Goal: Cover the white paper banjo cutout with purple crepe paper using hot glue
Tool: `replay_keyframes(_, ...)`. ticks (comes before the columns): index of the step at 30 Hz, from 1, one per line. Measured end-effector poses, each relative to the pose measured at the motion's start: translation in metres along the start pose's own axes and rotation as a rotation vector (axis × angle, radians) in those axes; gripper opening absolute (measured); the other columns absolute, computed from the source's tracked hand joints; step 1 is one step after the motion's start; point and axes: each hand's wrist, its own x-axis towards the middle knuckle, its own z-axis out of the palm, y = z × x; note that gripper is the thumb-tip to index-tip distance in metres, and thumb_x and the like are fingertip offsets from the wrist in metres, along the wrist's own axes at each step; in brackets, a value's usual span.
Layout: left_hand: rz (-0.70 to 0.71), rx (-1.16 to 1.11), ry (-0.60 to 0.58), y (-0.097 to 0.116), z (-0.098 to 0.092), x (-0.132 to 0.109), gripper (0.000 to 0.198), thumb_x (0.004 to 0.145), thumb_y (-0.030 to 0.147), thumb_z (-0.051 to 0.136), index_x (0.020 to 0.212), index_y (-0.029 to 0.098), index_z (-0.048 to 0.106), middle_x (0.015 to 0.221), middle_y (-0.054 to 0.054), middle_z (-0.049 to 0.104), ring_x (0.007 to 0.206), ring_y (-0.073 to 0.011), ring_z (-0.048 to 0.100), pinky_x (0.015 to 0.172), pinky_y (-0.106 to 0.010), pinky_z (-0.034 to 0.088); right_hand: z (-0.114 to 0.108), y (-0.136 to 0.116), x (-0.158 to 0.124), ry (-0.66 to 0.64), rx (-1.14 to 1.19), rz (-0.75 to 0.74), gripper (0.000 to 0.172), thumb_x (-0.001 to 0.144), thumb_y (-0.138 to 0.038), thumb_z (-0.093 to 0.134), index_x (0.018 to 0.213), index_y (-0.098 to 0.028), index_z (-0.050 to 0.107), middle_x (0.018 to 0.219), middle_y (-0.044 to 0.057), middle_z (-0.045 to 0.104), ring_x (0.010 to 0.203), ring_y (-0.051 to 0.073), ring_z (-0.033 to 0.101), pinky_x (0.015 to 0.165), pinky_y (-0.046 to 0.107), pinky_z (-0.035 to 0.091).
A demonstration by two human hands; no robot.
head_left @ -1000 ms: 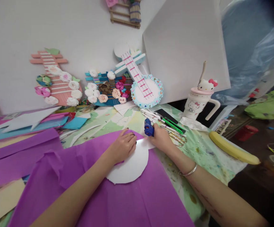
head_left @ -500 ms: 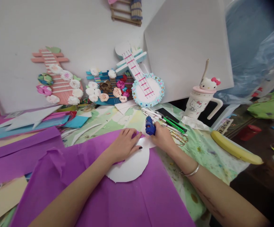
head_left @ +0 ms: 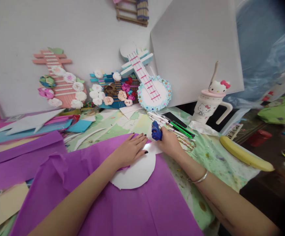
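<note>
A white disc of card or board (head_left: 135, 177) lies on a large sheet of purple paper (head_left: 132, 213), with a narrower white strip running from its upper right. My left hand (head_left: 130, 151) rests flat over the disc's upper left and the purple paper's far edge, fingers stretched out. Beside the strip, my right hand (head_left: 170, 142) is wrapped round a blue glue gun (head_left: 156, 131). The gun's handle is hidden in the palm, and its nozzle cannot be made out clearly.
Pens and markers (head_left: 181, 128), gold paper clips (head_left: 187, 143) and a black phone-like slab (head_left: 174, 120) lie beyond my right hand. A banana (head_left: 245, 154) and white tumbler (head_left: 203, 108) stand right. Paper instruments (head_left: 154, 93) lean on the wall; coloured paper (head_left: 22, 164) is stacked left.
My left hand's fingers have straightened and spread flat over the purple paper's edge, where they were bent before. My right hand and the glue gun have hardly moved.
</note>
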Motion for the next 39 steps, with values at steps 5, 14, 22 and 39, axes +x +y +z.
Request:
replay_keyframes(5,0.003,0.001,0.016,0.0013,-0.0016,0.0001,0.047,0.098,0.041,0.029,0.134,0.016,0.046,0.14,-0.013,0.047,0.133,-0.0227,0.039,0.11,-0.046,0.027,0.0007,0.0,0.0001,0.006,0.013,-0.009,0.022,0.08,-0.023,0.048,0.1,-0.016,0.047,0.081,0.01,0.068,0.072,0.023,0.062,0.055,0.029,0.026)
replay_keyframes(14,0.032,0.03,0.031,0.0049,-0.0025,-0.0003,0.049,0.098,0.041,0.03,0.138,0.014,0.039,0.143,-0.013,0.044,0.135,-0.0231,0.037,0.111,-0.043,0.026,-0.0031,-0.0004,-0.0003,0.014,0.014,-0.007,0.022,0.077,-0.022,0.047,0.098,-0.016,0.047,0.08,0.01,0.067,0.072,0.024,0.062,0.056,0.029,0.027)
replay_keyframes(22,0.068,0.031,0.02,0.0004,0.0005,0.0016,0.044,0.099,0.036,0.028,0.131,0.017,0.05,0.137,-0.009,0.052,0.13,-0.0213,0.043,0.112,-0.043,0.027,-0.0014,0.0007,-0.0005,0.004,0.01,-0.003,0.023,0.076,-0.02,0.047,0.098,-0.016,0.047,0.081,0.01,0.067,0.071,0.023,0.061,0.055,0.028,0.026)
replay_keyframes(39,0.061,-0.029,0.254,-0.0005,0.0016,-0.0058,0.036,0.096,0.026,0.038,0.121,0.009,0.058,0.125,-0.014,0.061,0.122,-0.0221,0.053,0.106,-0.04,0.042,-0.0016,-0.0008,0.0001,0.007,0.026,0.021,0.022,0.076,-0.023,0.049,0.097,-0.017,0.046,0.08,0.009,0.067,0.073,0.024,0.062,0.056,0.028,0.026)
